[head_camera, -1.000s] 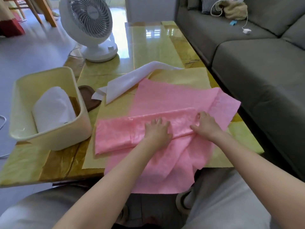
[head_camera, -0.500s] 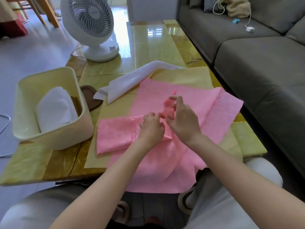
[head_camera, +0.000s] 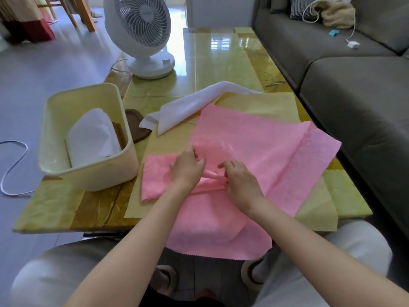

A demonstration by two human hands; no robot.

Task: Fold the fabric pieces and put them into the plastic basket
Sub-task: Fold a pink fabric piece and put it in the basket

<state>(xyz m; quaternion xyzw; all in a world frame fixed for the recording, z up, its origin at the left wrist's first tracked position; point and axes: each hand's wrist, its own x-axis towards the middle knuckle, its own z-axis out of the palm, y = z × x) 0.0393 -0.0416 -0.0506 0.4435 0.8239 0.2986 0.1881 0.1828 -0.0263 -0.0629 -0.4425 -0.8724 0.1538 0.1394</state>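
Pink fabric (head_camera: 254,138) is lying mid-frame on the desk (head_camera: 221,63); left hand (head_camera: 188,168) and right hand (head_camera: 241,182) fingers are pinching its fold.

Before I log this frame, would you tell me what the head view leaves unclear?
- Thin pink fabric sheet: its crease is covered by the left hand and right hand.
- Cream plastic basket: beneath the folded white cloth, the contents are hidden.
- Dark brown wooden board: mostly behind the basket wall.
- Yellow fabric sheet: largely under the pink one.
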